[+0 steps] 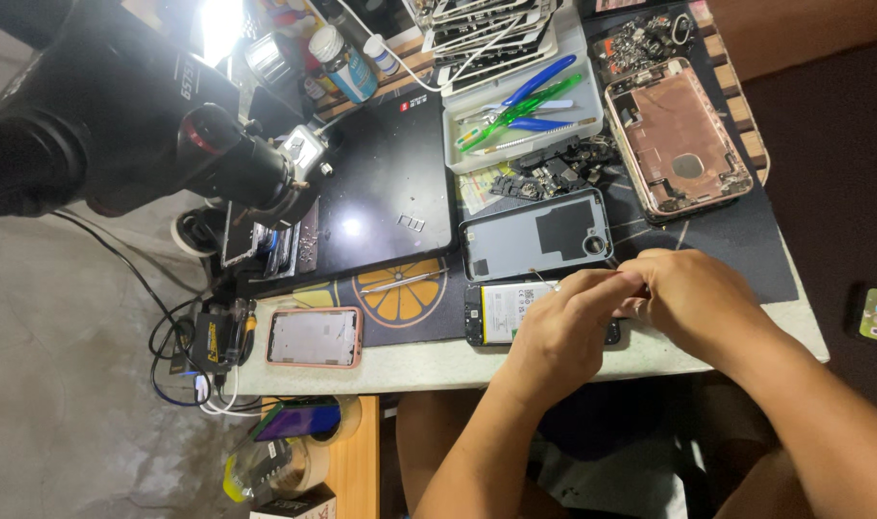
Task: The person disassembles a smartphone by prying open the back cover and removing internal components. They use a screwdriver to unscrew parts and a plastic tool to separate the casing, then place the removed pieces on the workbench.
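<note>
Head view looks down on two bare hands meeting over an opened black phone with a white battery (504, 312) lying at the near edge of the pale worktable (429, 365). The left hand (559, 327) rests curled on the phone's right half, fingers bent and pressed together; whether they pinch anything I cannot tell. The right hand (698, 298) touches the left one, its fingers closed around a thin dark tool (642, 287) of which only a tip shows. Just beyond the hands lies a grey plastic phone back cover (536, 234). Farther beyond the right hand sits a rose-gold metal phone housing (677, 135). Well to the left of the left hand lies a pink-framed phone screen (315, 336), and far beyond it a white tray of coloured tweezers and pliers (520, 106).
</note>
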